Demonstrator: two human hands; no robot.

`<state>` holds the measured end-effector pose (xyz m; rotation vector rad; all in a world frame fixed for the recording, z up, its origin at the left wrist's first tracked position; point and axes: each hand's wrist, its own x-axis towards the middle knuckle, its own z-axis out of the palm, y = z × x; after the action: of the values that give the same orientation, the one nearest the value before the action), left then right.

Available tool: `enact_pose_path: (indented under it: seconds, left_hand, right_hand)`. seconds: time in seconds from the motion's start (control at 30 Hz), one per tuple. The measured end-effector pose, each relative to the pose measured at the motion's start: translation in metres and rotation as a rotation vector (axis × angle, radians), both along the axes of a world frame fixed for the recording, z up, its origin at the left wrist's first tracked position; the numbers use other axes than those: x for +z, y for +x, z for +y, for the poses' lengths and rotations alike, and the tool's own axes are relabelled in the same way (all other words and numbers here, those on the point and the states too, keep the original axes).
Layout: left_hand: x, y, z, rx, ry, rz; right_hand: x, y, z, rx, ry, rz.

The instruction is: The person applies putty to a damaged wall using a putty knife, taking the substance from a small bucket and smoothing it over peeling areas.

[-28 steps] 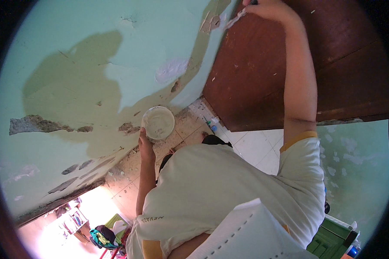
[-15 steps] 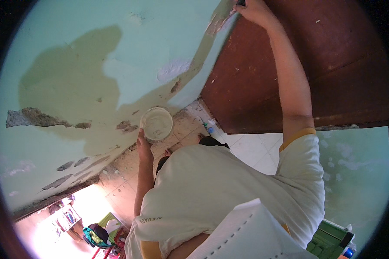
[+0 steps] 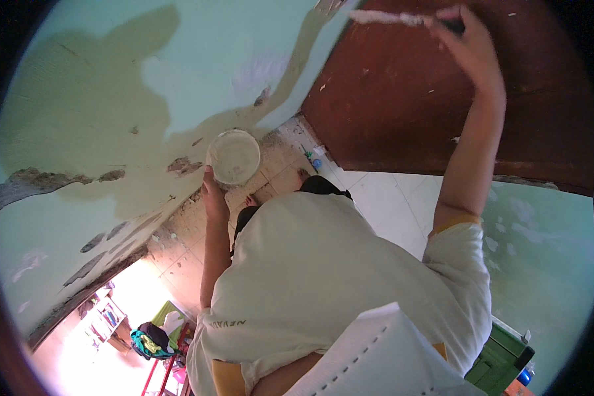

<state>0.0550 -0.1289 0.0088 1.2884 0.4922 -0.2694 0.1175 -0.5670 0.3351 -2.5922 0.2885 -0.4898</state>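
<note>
My left hand (image 3: 214, 196) grips the near rim of a round, pale tub (image 3: 233, 156), thumb up on its edge. Whitish residue coats the inside of the tub. Up at the right, my right hand (image 3: 470, 49) is closed on the dark handle of a putty knife (image 3: 402, 18). White paste covers its blade, which points left across the brown door. The blade tip is close to the edge of the green wall (image 3: 204, 72). Near the top of that wall, a rough patch (image 3: 327, 6) lies next to the door side.
The brown door panel (image 3: 402, 99) fills the upper right. Chipped plaster (image 3: 39, 185) marks the left wall. Pale tiles (image 3: 393, 211) cover the floor below. At lower left are a clothes-laden chair (image 3: 155, 336) and a shelf (image 3: 105, 320); at lower right, green furniture (image 3: 501, 360).
My right hand has moved right and slightly down, away from the wall, bringing the paste-covered blade into view before the door. My left hand still holds the tub, shifted slightly up in view.
</note>
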Motion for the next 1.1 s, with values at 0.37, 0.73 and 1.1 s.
enact_pose_path:
  seconds: [0.37, 0.73, 1.1]
  left_hand:
    - [-0.03, 0.0, 0.015, -0.037, -0.001, 0.096]
    - [-0.008, -0.001, 0.022, -0.092, 0.086, 0.132]
    - [-0.03, -0.025, 0.058, -0.039, 0.236, 0.189]
  right_hand:
    - [-0.335, -0.095, 0.015, -0.19, 1.517, 0.357]
    - [-0.537, 0.006, 0.102, -0.164, 2.185, 0.105]
    - [-0.678, 0.108, 0.117, -0.526, 2.467, -0.282]
